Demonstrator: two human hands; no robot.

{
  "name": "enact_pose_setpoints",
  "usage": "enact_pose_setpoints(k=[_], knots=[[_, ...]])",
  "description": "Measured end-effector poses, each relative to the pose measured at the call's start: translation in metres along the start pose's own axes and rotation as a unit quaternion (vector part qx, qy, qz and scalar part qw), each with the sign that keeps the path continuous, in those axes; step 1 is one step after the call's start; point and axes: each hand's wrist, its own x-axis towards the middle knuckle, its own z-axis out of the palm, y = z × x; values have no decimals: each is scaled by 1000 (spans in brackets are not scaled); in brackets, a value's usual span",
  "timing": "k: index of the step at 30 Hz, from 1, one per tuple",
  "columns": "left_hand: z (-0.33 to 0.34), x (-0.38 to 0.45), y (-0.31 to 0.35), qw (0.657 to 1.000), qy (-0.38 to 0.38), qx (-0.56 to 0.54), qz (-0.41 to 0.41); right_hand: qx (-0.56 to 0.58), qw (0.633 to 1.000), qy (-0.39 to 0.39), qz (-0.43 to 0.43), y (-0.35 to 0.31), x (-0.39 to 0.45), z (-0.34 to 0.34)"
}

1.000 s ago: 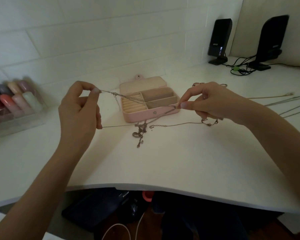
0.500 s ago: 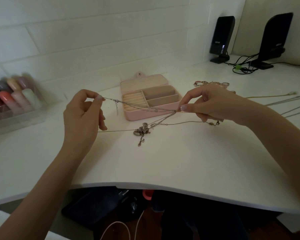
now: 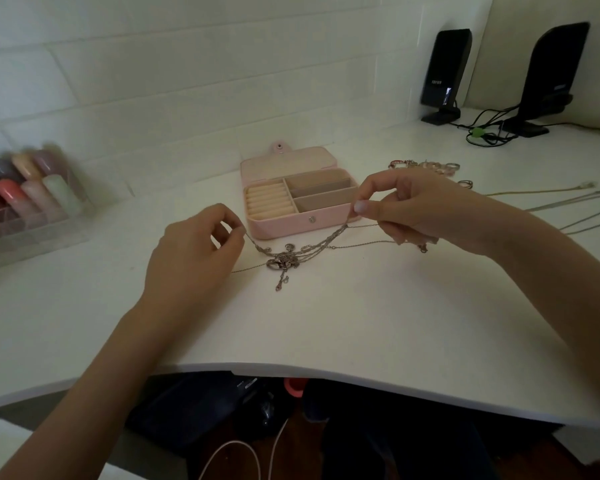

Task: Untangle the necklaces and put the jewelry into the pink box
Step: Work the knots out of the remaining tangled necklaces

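A knot of thin silver necklaces [image 3: 284, 259] lies on the white desk [image 3: 361, 323] just in front of the pink box [image 3: 298, 199]. The box stands open, lid flat behind it, showing ring rolls on the left and empty compartments on the right. My left hand [image 3: 194, 251] pinches one chain end left of the knot. My right hand [image 3: 406, 209] pinches the chains at the box's right front corner, and more chain trails under its fingers. The strands sag from both hands down to the tangle.
Several rings [image 3: 426, 166] lie behind my right hand. Straight chains [image 3: 568, 206] stretch across the desk at the right. A clear organiser with coloured bottles [image 3: 25, 195] stands at the left. Two black speakers [image 3: 445, 74] with cables sit at the back right. The desk edge curves close below.
Both hands have come lower and closer to each other. The chains, taut before, now hang slack and the knot rests on the desk.
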Motion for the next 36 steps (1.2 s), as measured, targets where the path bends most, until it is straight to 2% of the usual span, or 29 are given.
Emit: enact_pose_setpoints(k=[7,9,11,14,16,20,22,25,30,36], knots=[[0,-4,13,994,28,77,72,9,1000,7,-5,-4,-2,1],[2,-5,17,992,27,45,117,13,1000,9,-11,-4,-2,2],[6,-9,32,988,-1,-66,141,22,1000,9,-20,-5,-1,2],[17,-11,57,970,-65,-205,117,37,999,5,-33,-6,-2,4],[25,-10,67,963,-84,-230,115,40,998,3,-40,-7,-2,4],[31,-4,69,955,-65,-267,111,41,998,8,-41,-5,-2,3],[31,-3,68,946,-94,-293,98,43,998,7,-41,-5,-2,3],[32,-5,69,941,-137,-295,87,45,998,9,-46,-7,-2,4],[26,-3,67,944,-111,-307,53,41,998,14,-37,-7,-3,2],[21,-1,60,961,-92,-249,80,30,999,4,-27,-8,-4,4]])
